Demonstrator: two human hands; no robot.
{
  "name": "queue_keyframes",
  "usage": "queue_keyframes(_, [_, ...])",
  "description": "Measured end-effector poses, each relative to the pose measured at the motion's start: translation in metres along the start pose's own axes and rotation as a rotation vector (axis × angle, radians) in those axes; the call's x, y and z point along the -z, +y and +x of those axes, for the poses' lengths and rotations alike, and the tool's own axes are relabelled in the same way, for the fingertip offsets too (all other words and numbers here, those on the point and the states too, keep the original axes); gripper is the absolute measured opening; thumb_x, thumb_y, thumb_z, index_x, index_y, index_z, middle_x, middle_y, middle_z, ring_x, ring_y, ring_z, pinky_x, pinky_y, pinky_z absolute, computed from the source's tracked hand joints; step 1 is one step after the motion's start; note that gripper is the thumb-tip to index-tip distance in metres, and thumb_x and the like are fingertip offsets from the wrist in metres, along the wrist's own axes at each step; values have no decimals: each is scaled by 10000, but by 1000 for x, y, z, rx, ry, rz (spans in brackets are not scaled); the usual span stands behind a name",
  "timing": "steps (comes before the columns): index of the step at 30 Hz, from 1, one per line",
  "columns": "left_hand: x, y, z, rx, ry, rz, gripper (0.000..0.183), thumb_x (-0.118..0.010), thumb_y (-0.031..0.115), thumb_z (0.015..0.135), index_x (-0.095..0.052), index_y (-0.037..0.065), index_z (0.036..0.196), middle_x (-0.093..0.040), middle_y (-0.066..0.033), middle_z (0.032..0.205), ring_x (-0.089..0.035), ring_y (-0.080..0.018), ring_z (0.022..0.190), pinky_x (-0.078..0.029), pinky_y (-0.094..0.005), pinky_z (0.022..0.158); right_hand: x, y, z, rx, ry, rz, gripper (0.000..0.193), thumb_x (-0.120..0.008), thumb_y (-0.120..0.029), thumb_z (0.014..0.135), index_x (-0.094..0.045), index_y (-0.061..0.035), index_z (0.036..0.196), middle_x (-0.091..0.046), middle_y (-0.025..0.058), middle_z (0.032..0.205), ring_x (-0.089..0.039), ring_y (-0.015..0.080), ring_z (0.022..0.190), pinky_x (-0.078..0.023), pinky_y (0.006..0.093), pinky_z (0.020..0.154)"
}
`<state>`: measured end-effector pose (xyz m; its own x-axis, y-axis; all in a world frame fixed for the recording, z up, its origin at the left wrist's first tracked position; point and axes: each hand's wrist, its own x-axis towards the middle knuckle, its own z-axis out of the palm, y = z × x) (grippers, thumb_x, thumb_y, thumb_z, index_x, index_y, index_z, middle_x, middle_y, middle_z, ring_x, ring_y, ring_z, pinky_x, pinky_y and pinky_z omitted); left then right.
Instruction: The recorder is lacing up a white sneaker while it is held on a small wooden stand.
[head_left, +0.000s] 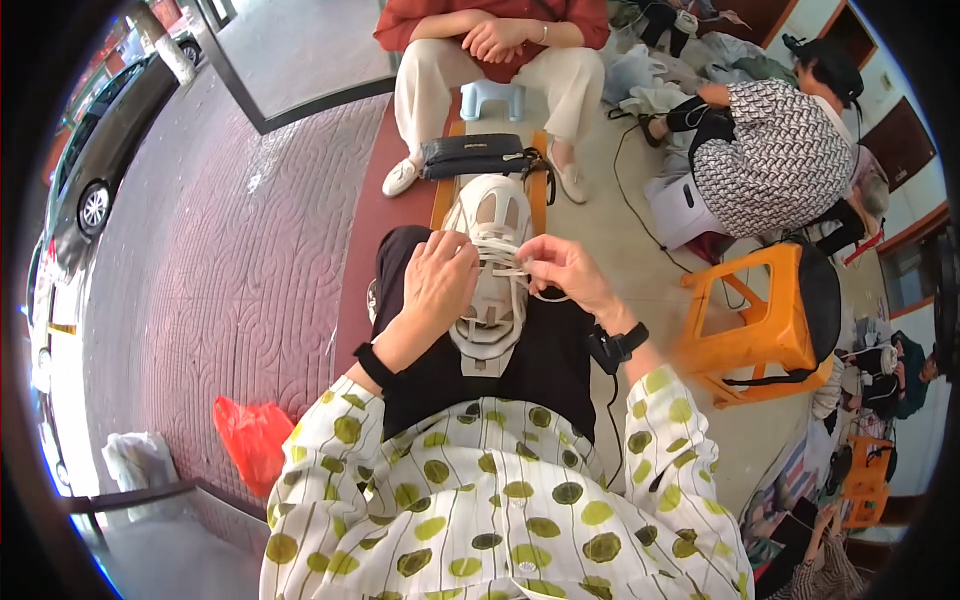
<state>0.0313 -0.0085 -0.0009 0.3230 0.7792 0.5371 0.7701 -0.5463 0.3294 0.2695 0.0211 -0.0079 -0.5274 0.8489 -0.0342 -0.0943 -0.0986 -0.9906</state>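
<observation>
A beige-white sneaker (487, 205) rests over my lap, with its toe pointing away from me. Pale shoelaces (497, 250) cross its upper in several rows. My left hand (440, 275) lies along the shoe's left side, fingers curled in against the laces; their tips are partly hidden. On the other side, my right hand (567, 272) is closed, thumb and forefinger pinching a shoelace, and a loop of it hangs below those fingers.
Ahead, a black pouch (475, 155) lies across a yellow stool-like frame, before a seated person (490, 45). An orange plastic stool (750, 320) stands at right, near another bent-over person (775, 150). A red plastic bag (250, 440) sits at left.
</observation>
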Motion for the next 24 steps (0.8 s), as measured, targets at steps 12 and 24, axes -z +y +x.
queue_keyframes(12, [-5, 3, 6, -258, -286, 236, 185, -702, 89, 684, -611, 80, 845, -541, -67, 966, -544, -249, 967, -451, -361, 824, -11, 12, -8, 19, 2, 11, 107, -612, -52, 962, -635, -3, 1054, -614, -13, 858, -586, 69, 713, -526, 239, 695])
queue_keyframes(24, [-7, 8, 1, -47, -166, 161, 132, -679, 93, 783, -595, 93, 885, -539, -100, 900, -598, -297, 909, -519, -412, 713, -6, 16, -6, 46, -12, -10, 103, -621, -77, 972, -627, -14, 1054, -640, -2, 877, -625, 82, 741, -522, 234, 708])
